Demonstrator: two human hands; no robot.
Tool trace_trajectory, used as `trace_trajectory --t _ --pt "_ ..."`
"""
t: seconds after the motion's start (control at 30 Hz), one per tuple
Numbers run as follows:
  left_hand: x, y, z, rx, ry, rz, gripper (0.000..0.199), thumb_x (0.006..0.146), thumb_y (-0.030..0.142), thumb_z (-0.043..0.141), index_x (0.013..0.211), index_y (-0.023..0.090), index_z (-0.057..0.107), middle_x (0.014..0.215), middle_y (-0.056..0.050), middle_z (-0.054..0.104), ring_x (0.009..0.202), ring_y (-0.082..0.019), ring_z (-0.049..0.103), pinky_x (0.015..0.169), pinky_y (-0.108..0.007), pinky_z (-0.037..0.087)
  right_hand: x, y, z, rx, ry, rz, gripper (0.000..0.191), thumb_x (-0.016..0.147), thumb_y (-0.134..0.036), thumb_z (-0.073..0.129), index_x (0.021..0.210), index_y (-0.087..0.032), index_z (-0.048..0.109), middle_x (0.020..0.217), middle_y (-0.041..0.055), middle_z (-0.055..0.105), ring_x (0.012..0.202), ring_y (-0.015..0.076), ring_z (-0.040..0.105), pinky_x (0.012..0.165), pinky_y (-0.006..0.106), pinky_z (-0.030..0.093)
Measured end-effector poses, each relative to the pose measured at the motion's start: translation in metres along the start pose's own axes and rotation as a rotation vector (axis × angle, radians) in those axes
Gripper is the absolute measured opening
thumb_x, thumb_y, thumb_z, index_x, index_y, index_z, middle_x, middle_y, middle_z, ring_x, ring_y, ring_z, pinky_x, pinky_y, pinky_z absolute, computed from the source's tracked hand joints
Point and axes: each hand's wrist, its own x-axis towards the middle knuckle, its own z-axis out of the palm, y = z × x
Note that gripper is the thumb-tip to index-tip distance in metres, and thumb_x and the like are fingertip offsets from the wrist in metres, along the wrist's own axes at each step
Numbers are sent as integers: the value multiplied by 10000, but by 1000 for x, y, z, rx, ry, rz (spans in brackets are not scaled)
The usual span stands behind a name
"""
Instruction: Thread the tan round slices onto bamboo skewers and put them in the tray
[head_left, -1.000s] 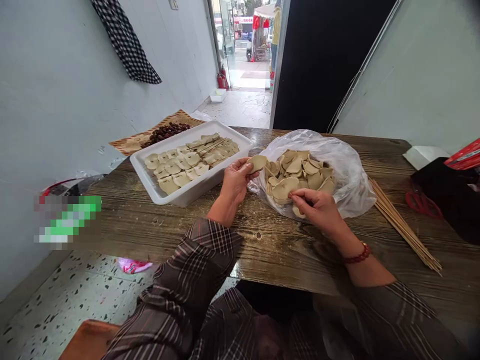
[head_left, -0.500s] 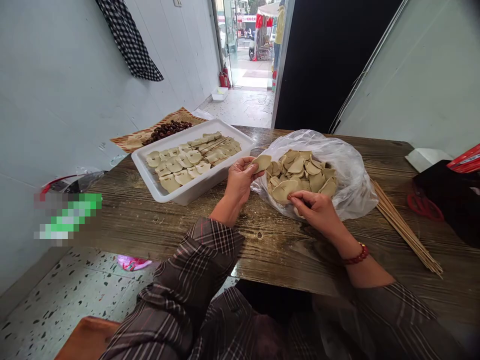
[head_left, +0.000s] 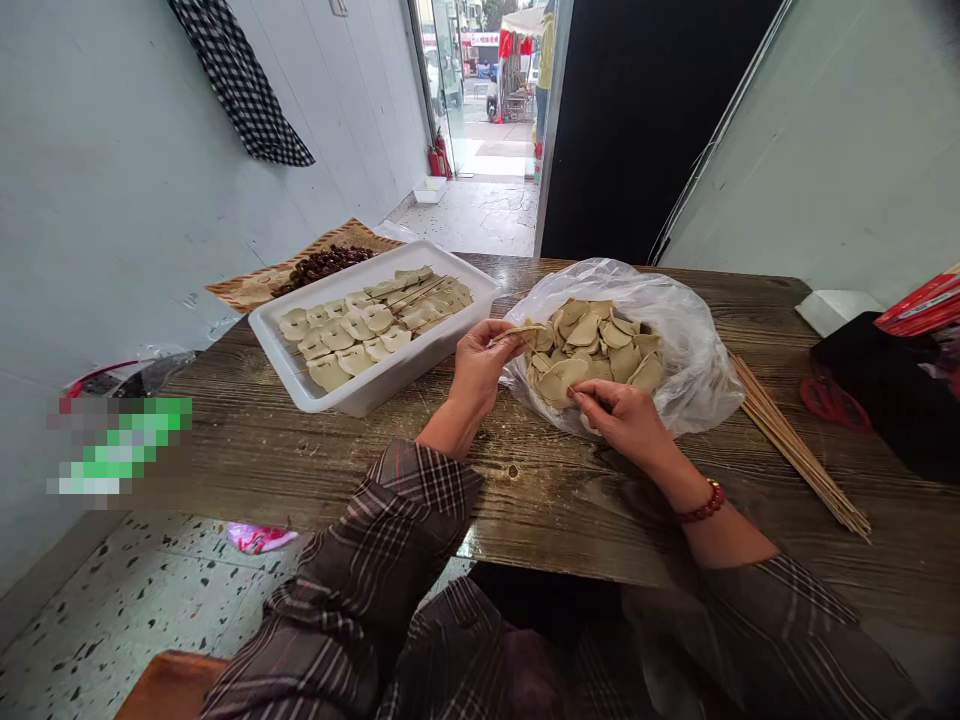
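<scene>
Thumb and fingers of my left hand pinch a thin beige round slice, which looks like tofu or dough and is seen nearly edge-on. My right hand is closed, its fingertips pinching what looks like the end of a thin bamboo skewer against the near edge of another slice; most of that stick is hidden. Both hands are at the front of a clear plastic bag that lies open around a heap of loose slices. Left of them, a white tray holds rows of skewered slices.
Bare bamboo skewers lie in a bundle on the wooden table, right of the bag. Red-handled scissors and a black holder with red packets are farther right. Dark brown pieces rest on paper behind the tray.
The slice in my left hand has tipped from showing its flat face to nearly edge-on. My right hand keeps its pinch. The whole view has shifted slightly.
</scene>
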Motion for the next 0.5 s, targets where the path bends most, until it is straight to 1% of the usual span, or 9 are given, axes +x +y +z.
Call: trace_trajectory --t 0.13,0.3,0.4,0.5 --pt "-2 -4 2 0 -17 -7 240 627 255 805 764 158 633 779 16 636 768 -102 636 784 -264 555 0 1 1 -16 3 -4 226 918 -298 539 878 -195 736 833 46 764 721 184 685 673 280 480" --pt "-4 -5 4 -44 -53 -48 270 631 267 809 783 155 617 782 11 638 765 -124 662 795 -309 580 1 2 2 -16 4 -5 230 923 -300 536 882 -184 730 804 44 755 684 172 671 672 280 479" --pt "-4 -4 2 -77 -26 -66 261 651 243 792 794 159 591 793 16 632 755 -127 672 795 -338 599 0 1 2 -7 13 -18 228 921 -302 537 882 -187 730 816 47 758 689 175 674 675 284 486" --pt "-1 -3 0 -94 11 -112 266 664 218 783 810 155 569 803 7 636 727 -132 680 750 -337 610 0 1 2 5 20 -39 226 917 -297 536 875 -192 732 812 47 758 695 179 682 673 285 499"
